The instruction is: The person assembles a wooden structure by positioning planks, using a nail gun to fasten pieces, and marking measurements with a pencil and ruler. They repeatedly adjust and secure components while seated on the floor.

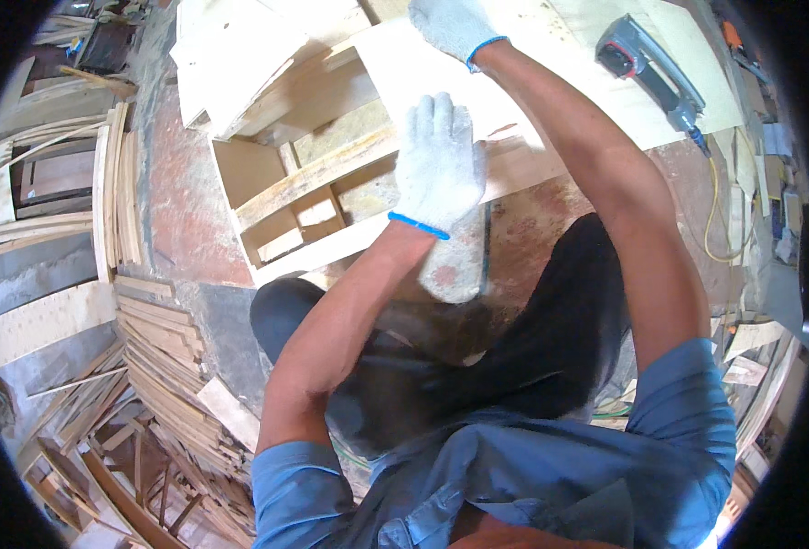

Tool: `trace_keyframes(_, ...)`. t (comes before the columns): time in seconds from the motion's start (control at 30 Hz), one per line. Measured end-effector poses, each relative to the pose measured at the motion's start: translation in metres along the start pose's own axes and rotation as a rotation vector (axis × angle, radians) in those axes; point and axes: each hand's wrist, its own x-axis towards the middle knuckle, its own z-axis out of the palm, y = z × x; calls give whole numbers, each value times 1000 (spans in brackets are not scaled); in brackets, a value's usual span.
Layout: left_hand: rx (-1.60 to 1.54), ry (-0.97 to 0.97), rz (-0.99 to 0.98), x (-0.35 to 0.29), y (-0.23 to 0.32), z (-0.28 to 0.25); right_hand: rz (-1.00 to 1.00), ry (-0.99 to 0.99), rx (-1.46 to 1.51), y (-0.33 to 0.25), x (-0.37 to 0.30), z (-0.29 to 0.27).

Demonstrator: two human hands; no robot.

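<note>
My left hand (pixel 438 165), in a pale knitted glove with a blue cuff, lies flat with its fingers stretched out. It rests over the near edge of a wooden frame (pixel 317 174) and a light plywood panel (pixel 523 156). Farther off, my right hand (pixel 455 26), gloved the same way, is over the panel at the top edge of the picture. That edge cuts off its fingers, so their pose is hidden. The frame has crosspieces and open compartments. Just below my left hand is a pale, rounded object (pixel 456 270) with a reddish patch, its kind unclear.
A grey nail gun (pixel 656 73) lies on the panel at the far right, with a yellow hose (pixel 715 210) running off it. Stacked wood strips (pixel 162 329) and scrap pieces crowd the left side. More offcuts (pixel 756 343) lie at right. My bent legs flank the reddish floor (pixel 541 229).
</note>
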Motion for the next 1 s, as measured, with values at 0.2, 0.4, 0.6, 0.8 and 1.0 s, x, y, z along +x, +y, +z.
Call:
trace_keyframes(0.2,-41,-31,-24,-1,0,-6,335,373,240,83,-115,-99)
trace_keyframes(0.4,-93,-97,-16,3,1,-13,482,-81,176,158,-234,-116)
trace_keyframes(0.6,-139,13,1,2,-15,-8,487,-126,106,184,-228,-95)
trace_keyframes(0.8,-280,-162,-70,14,-50,-20,549,-322,257,155,-200,-169)
trace_keyframes(1.0,-441,-164,-135,17,-88,-7,564,-574,790,82,-154,-218)
